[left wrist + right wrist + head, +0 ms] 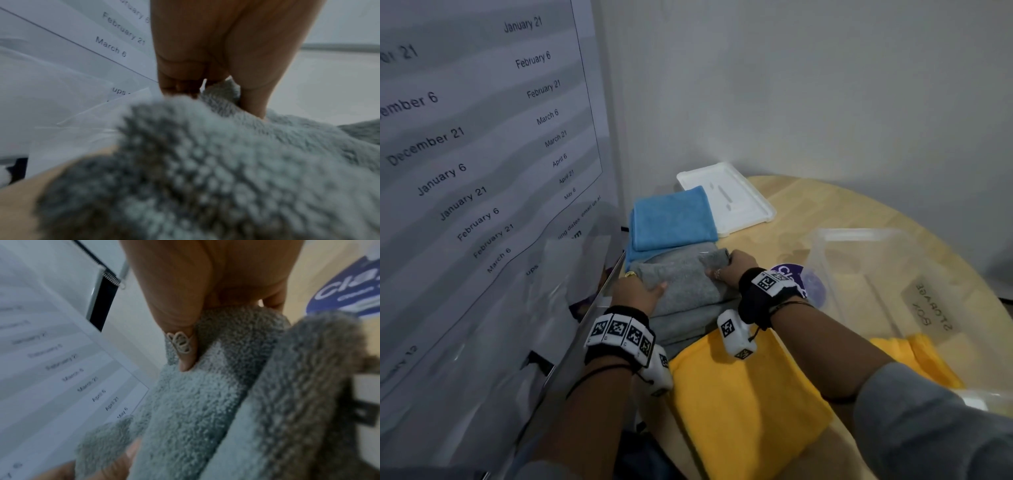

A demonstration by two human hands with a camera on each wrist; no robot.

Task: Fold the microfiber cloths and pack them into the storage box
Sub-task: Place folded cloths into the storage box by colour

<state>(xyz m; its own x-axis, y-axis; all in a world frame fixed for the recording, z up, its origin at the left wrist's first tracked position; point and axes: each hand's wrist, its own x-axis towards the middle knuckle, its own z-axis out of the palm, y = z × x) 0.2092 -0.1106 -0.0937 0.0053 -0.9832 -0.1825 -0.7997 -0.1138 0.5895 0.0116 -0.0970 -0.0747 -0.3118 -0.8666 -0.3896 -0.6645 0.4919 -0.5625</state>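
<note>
- grey cloth (681,284) — fluffy microfiber, short looped pile, folded in layers, top of a grey stack on the round wooden table (825,202); its right edge is turned up in a small roll
- more grey folded layers under it, edges showing toward the near side
- left hand (637,291) grips the cloth's left edge; in the left wrist view the fingers (179,84) curl down onto the pile and the thumb (252,100) presses on the fabric, a tuft bunched between them
- right hand (729,270) pinches the rolled right edge; in the right wrist view the thumb, with a ring (180,344), digs into the cloth and the fingers wrap behind the fold
- both wrists wear black bands with white marker blocks
- blue cloths (671,219) folded, stacked just behind the grey stack, touching it
- yellow cloth (743,404) flat, at the near side, overlapping the grey stack's near edge
- storage box (893,274) clear plastic, on the right of the table, label reads STORAGE BOX seen reversed; a yellow cloth (914,356) shows through its near wall
- white lid (736,198) flat on the table at the far edge, just beside the blue cloths
- purple round sticker (791,274) on the table between right wrist and box
- printed date sheet (465,154) on a clear panel, left of the cloths
</note>
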